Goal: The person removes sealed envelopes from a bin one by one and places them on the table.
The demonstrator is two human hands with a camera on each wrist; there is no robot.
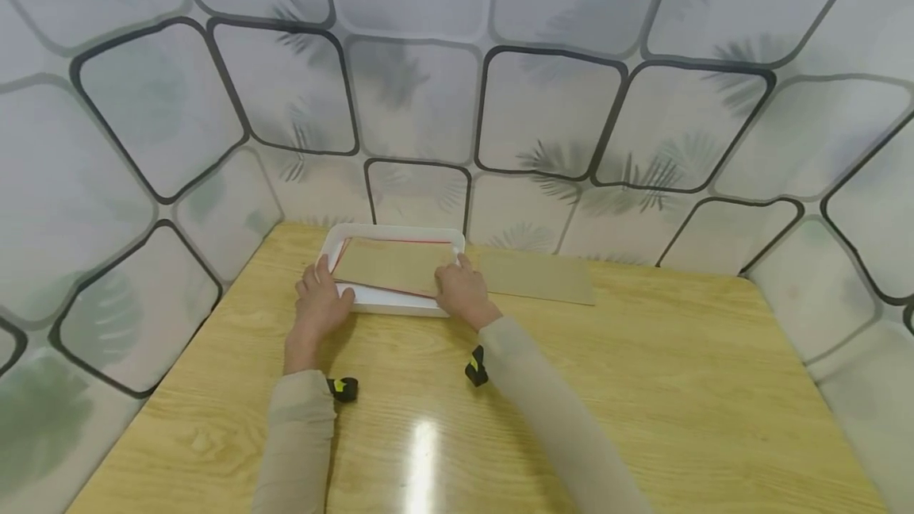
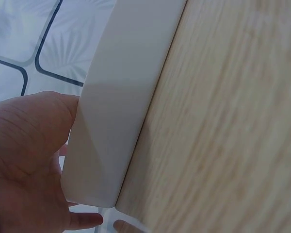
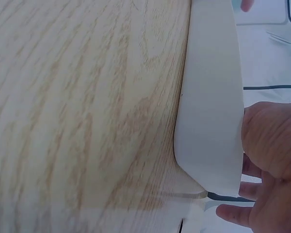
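A shallow white tray (image 1: 400,308) stands on the table near the back wall. Inside it lies a brown rectangular sheet (image 1: 389,264), slightly askew, with a thin red edge showing around it. My left hand (image 1: 321,304) grips the tray's front left corner, thumb over the front rim and fingers along the left end. At the opposite front corner my right hand (image 1: 462,289) holds the tray, its thumb reaching over the rim by the brown sheet. Both wrist views show the tray's smooth outer wall (image 2: 116,92) low against the wood, with the fingers partly hidden behind it.
Another brown sheet (image 1: 543,278) lies flat on the wooden table (image 1: 643,387), just right of the tray. Patterned wall covering (image 1: 421,101) rises behind the table's back edge and along both sides. Black straps (image 1: 344,389) sit at the wrists.
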